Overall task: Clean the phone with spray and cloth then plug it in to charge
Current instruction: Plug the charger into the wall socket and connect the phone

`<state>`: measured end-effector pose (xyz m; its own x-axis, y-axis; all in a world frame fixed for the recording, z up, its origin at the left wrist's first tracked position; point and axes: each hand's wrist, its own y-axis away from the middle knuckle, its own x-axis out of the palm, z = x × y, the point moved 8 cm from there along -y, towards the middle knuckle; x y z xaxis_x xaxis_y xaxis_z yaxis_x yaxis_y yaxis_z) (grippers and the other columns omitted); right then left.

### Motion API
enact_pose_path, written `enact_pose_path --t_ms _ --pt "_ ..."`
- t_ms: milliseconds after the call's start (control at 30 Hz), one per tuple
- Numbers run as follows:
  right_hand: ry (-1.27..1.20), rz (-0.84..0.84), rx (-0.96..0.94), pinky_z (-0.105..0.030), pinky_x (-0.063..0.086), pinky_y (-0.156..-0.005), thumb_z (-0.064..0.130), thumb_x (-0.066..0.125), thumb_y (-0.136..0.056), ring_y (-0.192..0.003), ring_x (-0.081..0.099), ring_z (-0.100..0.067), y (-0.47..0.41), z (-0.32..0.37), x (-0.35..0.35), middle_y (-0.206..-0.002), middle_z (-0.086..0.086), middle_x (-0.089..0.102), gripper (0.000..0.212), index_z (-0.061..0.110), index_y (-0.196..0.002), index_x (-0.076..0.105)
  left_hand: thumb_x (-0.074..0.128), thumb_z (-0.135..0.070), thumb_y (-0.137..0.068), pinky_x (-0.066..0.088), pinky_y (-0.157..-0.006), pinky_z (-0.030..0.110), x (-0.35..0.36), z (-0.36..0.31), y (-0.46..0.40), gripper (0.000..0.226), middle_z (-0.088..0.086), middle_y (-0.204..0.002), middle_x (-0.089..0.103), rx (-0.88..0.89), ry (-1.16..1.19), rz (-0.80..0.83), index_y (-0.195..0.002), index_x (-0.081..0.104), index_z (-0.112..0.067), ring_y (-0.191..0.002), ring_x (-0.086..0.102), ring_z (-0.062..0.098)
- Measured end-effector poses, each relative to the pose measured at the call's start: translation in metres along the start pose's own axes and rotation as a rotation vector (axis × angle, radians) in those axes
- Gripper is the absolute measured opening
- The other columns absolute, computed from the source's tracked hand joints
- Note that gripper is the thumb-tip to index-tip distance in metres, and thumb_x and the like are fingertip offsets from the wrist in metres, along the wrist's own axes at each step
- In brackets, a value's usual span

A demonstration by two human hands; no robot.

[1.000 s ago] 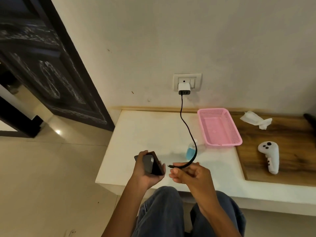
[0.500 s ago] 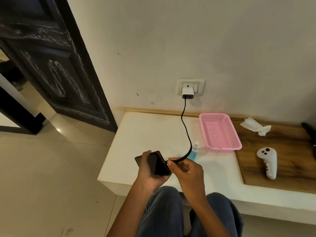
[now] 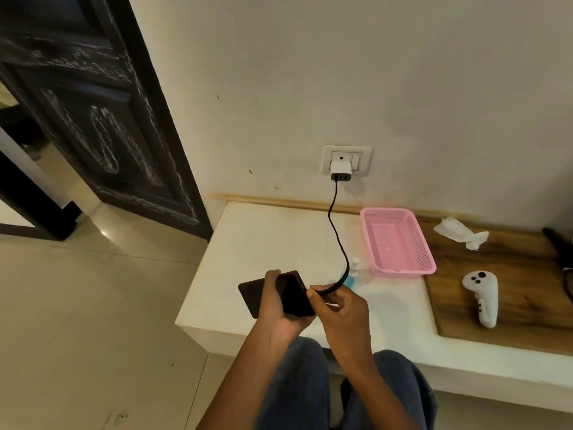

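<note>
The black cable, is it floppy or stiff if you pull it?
Probably floppy: the cable hangs from the charger in a loose S-curve and bends sharply near the right hand. It looks thin, so likely light. Pulled hard, it might tug the charger from the socket.

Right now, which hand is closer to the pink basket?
Right. The right hand sits just below-left of the pink basket, holding the cable; the left hand is farther left, holding the phone.
</note>
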<state>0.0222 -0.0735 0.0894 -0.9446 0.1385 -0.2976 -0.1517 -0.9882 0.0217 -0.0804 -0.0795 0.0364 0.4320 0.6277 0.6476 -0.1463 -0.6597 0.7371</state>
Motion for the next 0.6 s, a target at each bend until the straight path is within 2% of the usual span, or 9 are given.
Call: enact_pose_path --t_ms 100,133,233,300,400,433,500,533,600 --pt "0.001 0.017 0.015 -0.009 0.051 -0.072 0.021 0.068 -0.082 -0.084 0.065 -0.007 -0.003 -0.003 0.000 -0.087 0.007 0.070 0.013 0.015 -0.094 0.069 0.065 -0.032 -0.075 0.058 -0.063 0.041 -0.001 0.005 -0.001 0.030 0.016 -0.062 0.069 -0.009 0.016 0.003 -0.091 0.058 -0.007 -0.057 0.068 0.032" --pt "0.003 0.029 0.022 -0.008 0.051 -0.070 0.021 0.068 -0.082 -0.084 0.065 -0.007 -0.003 -0.005 0.001 -0.085 0.008 0.069 0.011 0.016 -0.092 0.068 0.065 -0.032 -0.075 0.058 -0.065 0.042 -0.003 0.006 -0.001 0.031 0.016 -0.064 0.068 -0.012 0.023 -0.005 -0.092 0.057 -0.007 -0.060 0.068 0.032" --pt "0.009 0.106 0.062 -0.014 0.053 -0.076 0.018 0.067 -0.083 -0.086 0.064 -0.010 -0.003 -0.014 0.004 -0.087 0.004 0.069 0.009 0.014 -0.091 0.066 0.069 -0.033 -0.074 0.055 -0.076 0.043 -0.012 0.004 -0.005 0.042 0.015 -0.087 0.060 0.017 0.006 -0.082 -0.106 0.055 -0.008 -0.082 0.061 0.029" --pt "-0.014 0.120 0.110 -0.020 0.054 -0.076 0.019 0.070 -0.081 -0.088 0.064 -0.013 -0.002 -0.022 0.003 -0.091 0.001 0.067 0.016 0.014 -0.095 0.063 0.071 -0.032 -0.073 0.052 -0.073 0.040 -0.018 -0.003 -0.007 0.049 0.014 -0.090 0.057 0.077 -0.020 -0.139 -0.112 0.054 -0.009 -0.086 0.057 0.028" --pt "-0.008 -0.070 0.210 -0.019 0.049 -0.066 0.033 0.077 -0.072 -0.083 0.059 -0.018 0.002 -0.028 -0.015 -0.093 -0.002 0.055 0.045 0.021 -0.101 0.044 0.075 -0.032 -0.070 0.054 -0.076 0.042 -0.020 -0.022 -0.004 0.066 0.016 -0.111 0.059 0.190 -0.028 -0.214 -0.126 0.048 -0.009 -0.103 0.059 0.031" --pt "0.016 -0.176 0.153 -0.019 0.048 -0.065 0.035 0.078 -0.069 -0.080 0.056 -0.017 0.003 -0.020 -0.025 -0.093 -0.001 0.052 0.050 0.024 -0.100 0.040 0.077 -0.031 -0.069 0.054 -0.077 0.043 -0.021 -0.030 -0.002 0.071 0.017 -0.118 0.058 0.234 -0.039 -0.259 -0.129 0.045 -0.009 -0.106 0.058 0.033" --pt "0.111 -0.309 -0.113 -0.017 0.045 -0.068 0.035 0.077 -0.068 -0.080 0.054 -0.013 0.008 0.010 -0.036 -0.096 0.005 0.049 0.050 0.026 -0.101 0.040 0.080 -0.030 -0.067 0.054 -0.076 0.044 -0.026 -0.046 0.004 0.079 0.018 -0.120 0.055 0.340 -0.089 -0.387 -0.131 0.038 -0.009 -0.103 0.057 0.033" --pt "0.179 -0.301 -0.240 -0.020 0.045 -0.075 0.035 0.076 -0.071 -0.085 0.054 -0.012 0.009 0.024 -0.033 -0.100 0.008 0.050 0.045 0.025 -0.103 0.045 0.081 -0.030 -0.066 0.054 -0.078 0.046 -0.028 -0.052 0.007 0.083 0.017 -0.118 0.054 0.390 -0.120 -0.445 -0.131 0.035 -0.010 -0.100 0.056 0.032" --pt "0.428 -0.140 -0.347 -0.031 0.037 -0.090 0.043 0.063 -0.081 -0.105 0.051 -0.014 0.007 0.036 -0.013 -0.108 0.008 0.057 0.029 0.026 -0.103 0.057 0.082 -0.030 -0.065 0.052 -0.086 0.049 -0.027 -0.060 0.012 0.087 0.014 -0.115 0.052 0.469 -0.187 -0.492 -0.132 0.030 -0.012 -0.098 0.055 0.030"
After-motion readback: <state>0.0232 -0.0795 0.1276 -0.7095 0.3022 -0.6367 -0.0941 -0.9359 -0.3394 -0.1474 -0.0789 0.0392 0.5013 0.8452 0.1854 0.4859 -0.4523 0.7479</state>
